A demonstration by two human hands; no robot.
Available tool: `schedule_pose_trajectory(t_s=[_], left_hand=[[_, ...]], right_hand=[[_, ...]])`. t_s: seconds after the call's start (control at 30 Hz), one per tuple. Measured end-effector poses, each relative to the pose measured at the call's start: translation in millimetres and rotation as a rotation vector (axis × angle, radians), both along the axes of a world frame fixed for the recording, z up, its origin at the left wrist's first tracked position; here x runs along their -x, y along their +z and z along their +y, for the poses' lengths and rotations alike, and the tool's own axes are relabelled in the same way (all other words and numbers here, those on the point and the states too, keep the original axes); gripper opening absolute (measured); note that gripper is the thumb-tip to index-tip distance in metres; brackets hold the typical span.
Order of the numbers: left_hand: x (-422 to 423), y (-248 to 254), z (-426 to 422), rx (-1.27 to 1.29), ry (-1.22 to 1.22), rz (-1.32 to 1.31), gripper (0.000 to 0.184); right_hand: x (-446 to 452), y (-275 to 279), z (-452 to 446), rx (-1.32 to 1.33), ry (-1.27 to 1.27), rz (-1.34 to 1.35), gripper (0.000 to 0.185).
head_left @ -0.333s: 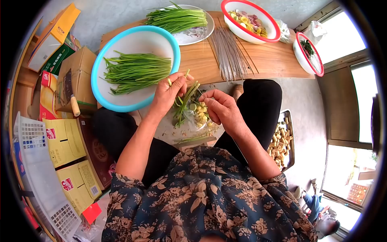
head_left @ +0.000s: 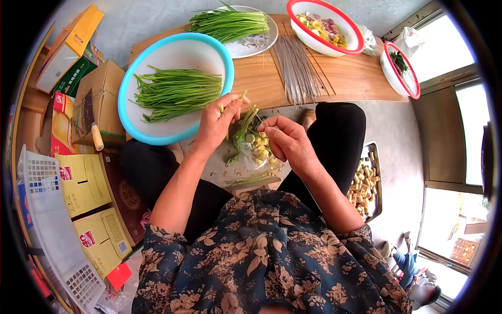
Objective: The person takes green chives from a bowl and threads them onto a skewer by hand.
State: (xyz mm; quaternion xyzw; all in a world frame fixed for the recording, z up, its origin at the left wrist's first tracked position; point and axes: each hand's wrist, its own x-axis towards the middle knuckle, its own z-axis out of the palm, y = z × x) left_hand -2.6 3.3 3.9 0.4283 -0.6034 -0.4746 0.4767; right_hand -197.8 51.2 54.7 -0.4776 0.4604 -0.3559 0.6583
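My left hand [head_left: 218,119] is closed on green stalks, beside the rim of the blue-edged bowl [head_left: 124,104]. In my right hand [head_left: 287,137], thumb and fingers pinch a thin skewer that points toward a bundle of green stalks [head_left: 243,131] hanging between the hands. Long green stalks [head_left: 178,91] lie in the blue-edged bowl. Below the hands a plastic bag [head_left: 256,157] holds pale yellow and green pieces. Many thin metal skewers [head_left: 298,70] lie on the wooden table [head_left: 253,78].
At the table's back stands a plate [head_left: 251,48] with more green stalks. Two red-rimmed bowls [head_left: 354,48] are to the right. A tray [head_left: 377,201] of short pieces sits by my right leg. Boxes [head_left: 86,191] and a knife [head_left: 96,131] are left. A person [head_left: 410,269] is at lower right.
The lower ends of the hanging green bundle have shifted slightly right and up. Both hands are almost where they were.
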Motion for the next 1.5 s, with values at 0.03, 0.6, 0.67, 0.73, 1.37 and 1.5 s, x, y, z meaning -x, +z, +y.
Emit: schedule_pose_trajectory(t_s=[0.03, 0.6, 0.67, 0.73, 1.37, 1.5], left_hand=[[1, 1, 2, 0.001, 0.019, -0.058, 0.025], [-4, -2, -3, 0.089, 0.237, -0.183, 0.025], [-11, 0, -6, -0.134, 0.144, -0.130, 0.030], [-13, 8, -2, -0.291, 0.060, 0.082, 0.033], [-9, -1, -3, -0.311, -0.122, 0.433, 0.031], [-9, 3, -2, -0.339, -0.149, 0.471, 0.030]], right_hand=[[0, 0, 0, 0.004, 0.001, -0.004, 0.017], [8, -15, -12, -0.056, -0.113, -0.088, 0.018], [10, -16, -11, -0.060, -0.118, -0.091, 0.018], [11, -17, -10, -0.050, -0.110, -0.080, 0.018], [-8, 2, 4, -0.025, -0.001, -0.032, 0.018], [-10, 5, 4, -0.026, 0.004, -0.014, 0.018]])
